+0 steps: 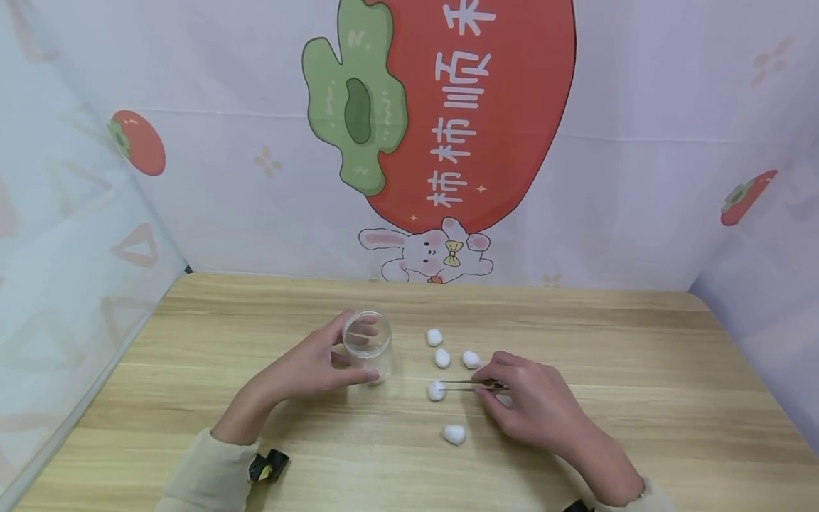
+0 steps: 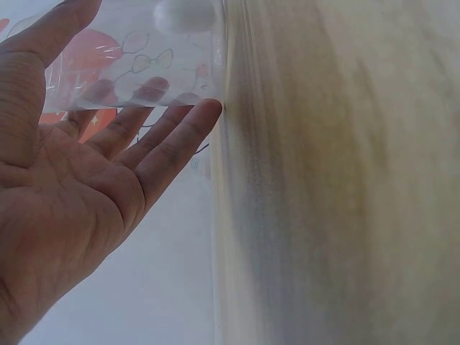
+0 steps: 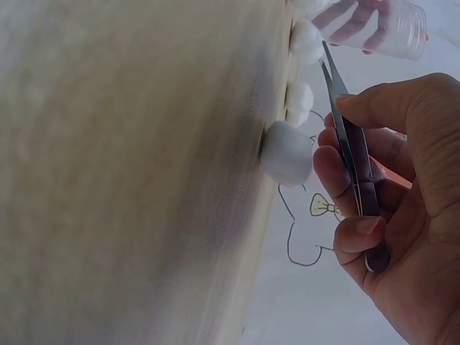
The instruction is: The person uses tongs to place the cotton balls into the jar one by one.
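So, nearest stuff first: there's a beige sleeve (image 1: 211, 473) at the lower left, with a black gadget (image 1: 269, 466) at its cuff, and a second sleeve (image 1: 646, 498) at the bottom edge, right of center. A lone cotton ball (image 1: 455, 434) sits on the wood-grain tabletop (image 1: 659, 377), a bit below the middle of the frame.

Right of center, the right hand (image 1: 534, 405) is clamped on metal tweezers (image 3: 366, 190), thumb on one side, fingers curled round the other. The tips point left and are right at another cotton ball (image 1: 435, 392); honestly can't tell if they're pinching it or just touching. Some white stuff (image 1: 505, 400) also peeks out from under that hand.

Left of center, the left hand (image 1: 307, 366) has a clear jar (image 1: 385, 359) gripped, thumb on the near side, fingers behind. Jar's upright. The left wrist view shows a white ball (image 2: 185, 14) there, but inside or behind the plastic? No idea.

A little farther back, three more cotton balls (image 1: 442, 358) sit loosely together, between jar and right hand.

Behind everything hangs a pale backdrop (image 1: 640, 213) with a big red persimmon (image 1: 531, 107) up top and a rabbit (image 1: 416, 249) below it.
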Demonstrator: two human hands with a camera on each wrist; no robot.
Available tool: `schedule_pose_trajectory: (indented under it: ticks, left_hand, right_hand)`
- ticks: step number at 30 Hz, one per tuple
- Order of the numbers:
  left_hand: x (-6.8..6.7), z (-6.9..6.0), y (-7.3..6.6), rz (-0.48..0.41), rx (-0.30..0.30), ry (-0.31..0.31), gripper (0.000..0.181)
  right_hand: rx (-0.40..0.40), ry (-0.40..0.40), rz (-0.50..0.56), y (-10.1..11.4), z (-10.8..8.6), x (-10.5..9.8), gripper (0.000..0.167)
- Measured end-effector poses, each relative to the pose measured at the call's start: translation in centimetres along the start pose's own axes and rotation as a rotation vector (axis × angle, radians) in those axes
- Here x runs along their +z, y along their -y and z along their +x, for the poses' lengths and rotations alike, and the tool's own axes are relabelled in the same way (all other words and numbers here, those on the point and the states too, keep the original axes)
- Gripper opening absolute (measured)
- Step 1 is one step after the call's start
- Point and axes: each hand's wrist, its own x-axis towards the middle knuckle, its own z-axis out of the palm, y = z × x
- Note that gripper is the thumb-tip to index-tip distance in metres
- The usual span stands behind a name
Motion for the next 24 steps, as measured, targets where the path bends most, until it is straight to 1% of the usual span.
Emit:
schedule_pose_trajectory:
  ticks: [7, 14, 22, 24]
  left_hand:
    - [0.04, 0.02, -0.13, 0.014, 0.003, 0.000, 0.078]
    - [-0.11, -0.04, -0.31, 0.014, 0.002, 0.003, 0.078]
    - [0.01, 0.09, -0.02, 0.005, 0.030, 0.003, 0.076]
    - [0.03, 0.10, 0.00, 0.005, 0.022, 0.001, 0.076]
  right_hand:
    - [0.007, 0.020, 0.001, 0.15, -0.12, 0.08, 0.015]
    - [0.034, 0.046, 0.002, 0.38, 0.00, 0.01, 0.014]
    - [0.030, 0.079, 0.000, 0.47, 0.07, 0.07, 0.013]
    - [0.025, 0.073, 0.004, 0.52, 0.04, 0.05, 0.013]
